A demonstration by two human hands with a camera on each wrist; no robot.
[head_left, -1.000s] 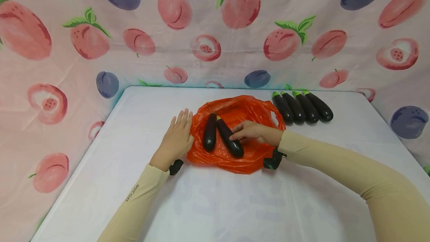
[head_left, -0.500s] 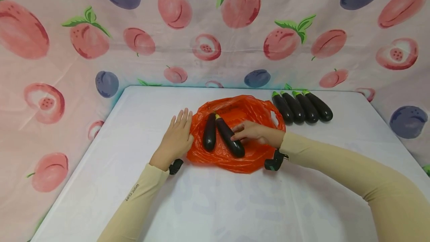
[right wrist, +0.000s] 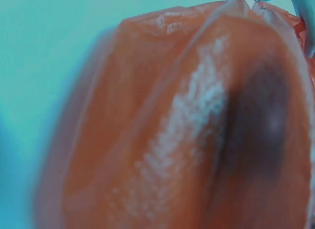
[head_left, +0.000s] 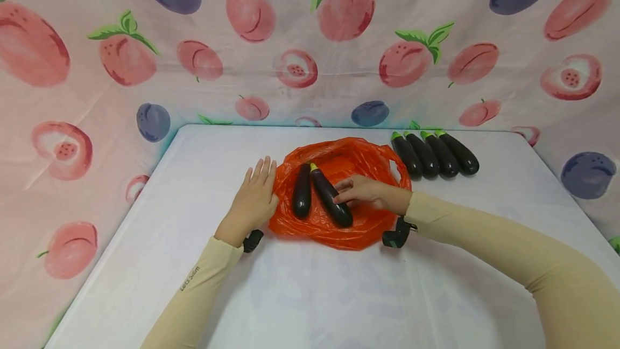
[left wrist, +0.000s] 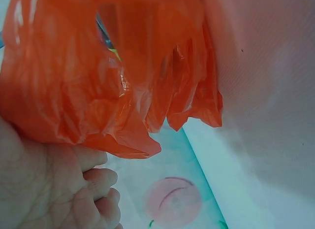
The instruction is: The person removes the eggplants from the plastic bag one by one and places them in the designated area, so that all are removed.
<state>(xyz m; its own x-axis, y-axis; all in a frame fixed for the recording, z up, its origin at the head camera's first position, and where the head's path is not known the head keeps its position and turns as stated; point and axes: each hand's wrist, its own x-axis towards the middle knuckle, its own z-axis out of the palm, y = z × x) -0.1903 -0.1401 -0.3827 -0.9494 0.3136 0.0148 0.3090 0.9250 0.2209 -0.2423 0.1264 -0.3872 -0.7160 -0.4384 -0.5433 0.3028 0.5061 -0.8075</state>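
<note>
In the head view a red plastic bag (head_left: 366, 234) lies spread with its mouth gaping upward on the white table. Two dark eggplants show in it: a left eggplant (head_left: 302, 198) and a slanted right eggplant (head_left: 324, 190). My right hand (head_left: 365, 190) reaches in from the right and holds the right eggplant near its thick end. My left hand (head_left: 253, 198) lies along the bag's left side with fingers straight. The left wrist view shows the bag's red film (left wrist: 59, 91) against that palm. Through the film in the right wrist view, a dark blurred eggplant (right wrist: 258, 123) shows.
Several more eggplants (head_left: 436, 158) with green caps lie side by side at the back right of the white table (head_left: 319, 295). Behind it hangs a fruit-print cloth (head_left: 194, 101). A black wrist camera (head_left: 396, 235) sits under the right wrist, just right of the bag.
The right eggplant has shifted very slightly to the right with my right hand. My left hand stays almost where it was.
</note>
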